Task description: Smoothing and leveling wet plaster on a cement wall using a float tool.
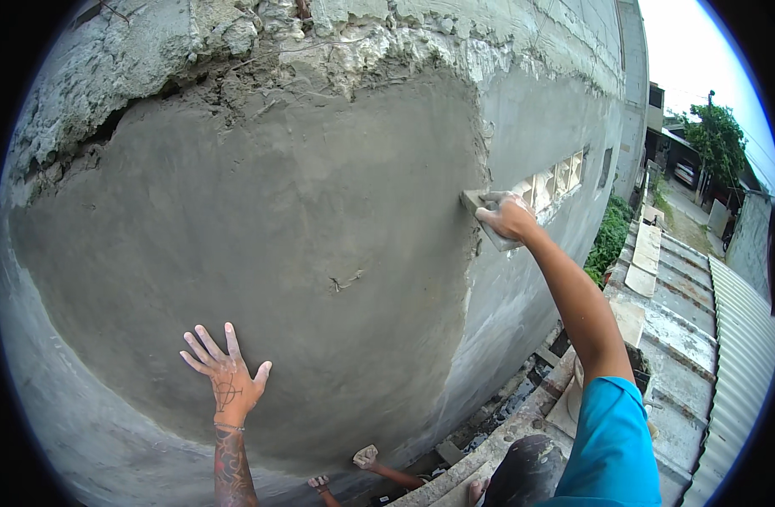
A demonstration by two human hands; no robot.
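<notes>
My right hand, dusted with plaster, is closed round a grey plastering float. The float lies against the wall at the right edge of a dark, damp-looking patch of plaster. Lower left, my left hand has its fingers spread, palm toward the same patch, with nothing in it; it seems to lean on the surface. A small twig-like mark shows in the plaster between the hands.
Broken, rough concrete juts out above the plaster. A ventilation block opening is right of the float. Below, another person's hand holds a pale piece. At right are roof slabs and a corrugated sheet.
</notes>
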